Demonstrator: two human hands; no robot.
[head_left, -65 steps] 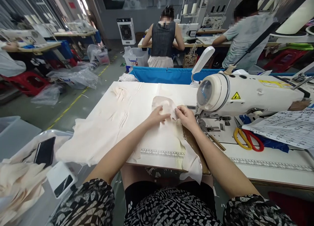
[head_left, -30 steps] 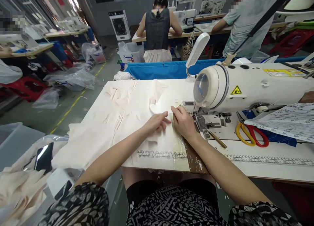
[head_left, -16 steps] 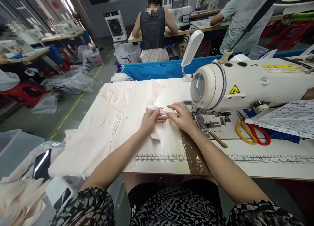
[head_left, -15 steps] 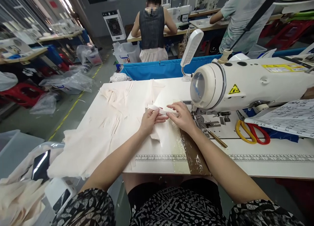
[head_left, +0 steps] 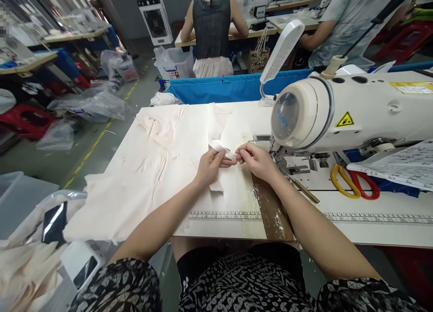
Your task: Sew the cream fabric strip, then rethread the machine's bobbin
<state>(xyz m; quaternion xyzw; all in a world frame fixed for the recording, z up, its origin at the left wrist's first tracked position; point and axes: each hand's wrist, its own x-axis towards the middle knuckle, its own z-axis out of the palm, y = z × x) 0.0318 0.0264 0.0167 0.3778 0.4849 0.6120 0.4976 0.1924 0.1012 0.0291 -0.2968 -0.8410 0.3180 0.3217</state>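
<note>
A narrow pale cloth strip [head_left: 217,146] is pinched between the thumb and fingers of my left hand [head_left: 210,166]. Just to its right, my right hand [head_left: 254,159] has its thumb and fingertips pressed together at the strip's right end; the fingers partly hide the cloth there. One end of pale cloth [head_left: 216,186] hangs below my left hand onto the white table [head_left: 233,199]. Behind the hands lies another pale piece [head_left: 219,120]. The needle area of the sewing machine [head_left: 304,111] is close to the right of my right hand.
Large pale cloth pieces [head_left: 118,203] cover the table's left side. Scissors [head_left: 345,181] and a brass-coloured tool [head_left: 304,190] lie at the right, near a paper sheet [head_left: 399,165]. A lamp [head_left: 282,50] rises behind the machine. Two people sit at tables further back.
My right hand's fingers have closed from a looser spread into a pinch. The view has shifted slightly, so the machine appears further right.
</note>
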